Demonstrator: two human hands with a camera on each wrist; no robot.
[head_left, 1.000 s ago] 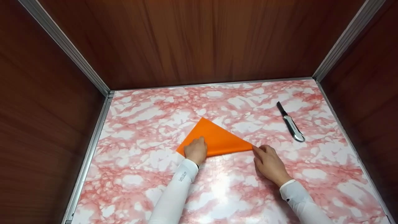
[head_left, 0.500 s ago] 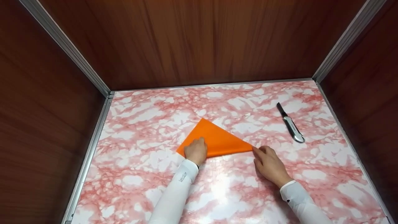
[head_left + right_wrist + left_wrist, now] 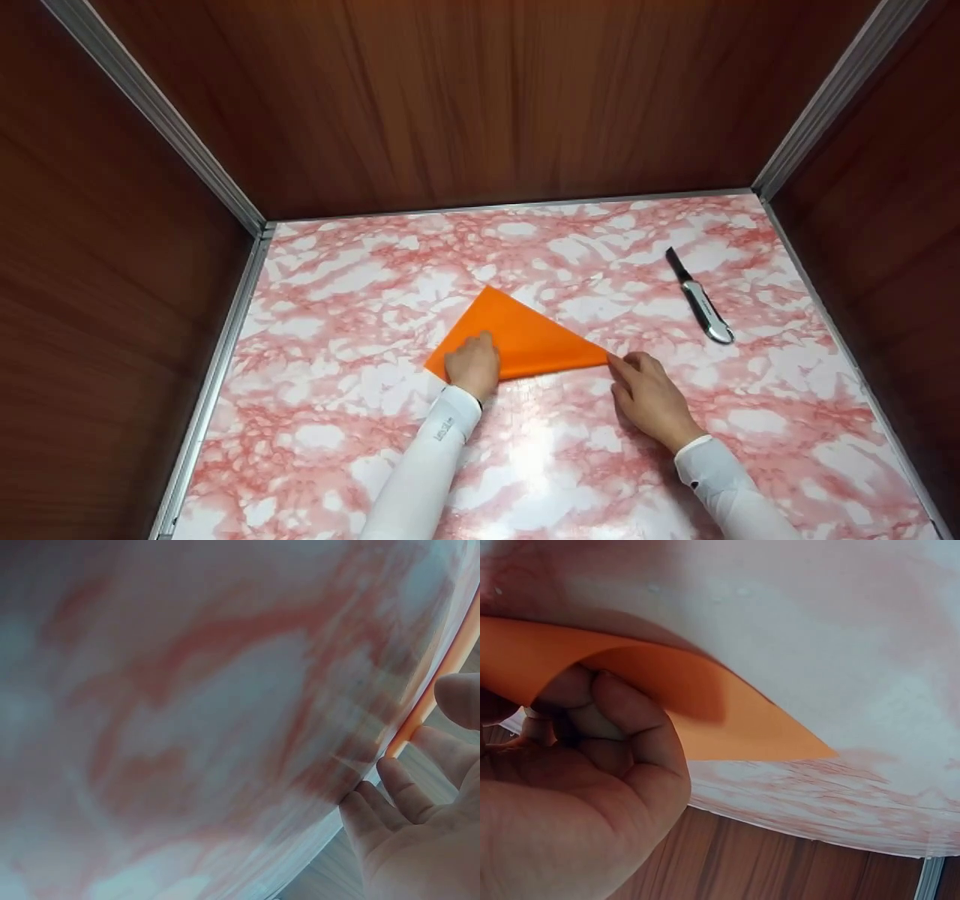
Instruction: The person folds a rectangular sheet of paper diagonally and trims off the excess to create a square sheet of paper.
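Note:
A folded sheet of orange paper (image 3: 536, 341) lies on the marbled tabletop, roughly triangular in the head view. My left hand (image 3: 472, 364) is over its near left part with the fingers curled. In the left wrist view those fingers (image 3: 641, 727) are curled at a raised, bowed flap of the orange paper (image 3: 757, 731), holding it; the thumb is mostly hidden. At the paper's right corner my right hand (image 3: 652, 394) touches the tip with its fingers fairly straight. The right wrist view has the right fingertips (image 3: 405, 784) by the paper's orange edge (image 3: 431, 697), with the thumb apart.
A utility knife (image 3: 701, 300) with its dark blade out lies to the right of the paper, blade end away from me. The pink and white tabletop (image 3: 337, 285) is enclosed by brown wood panels (image 3: 480, 105) at the back and both sides, with metal framing.
Both hands and the paper keep almost the same positions. Only a very slight shift of the view shows, and the knife stays where it lies.

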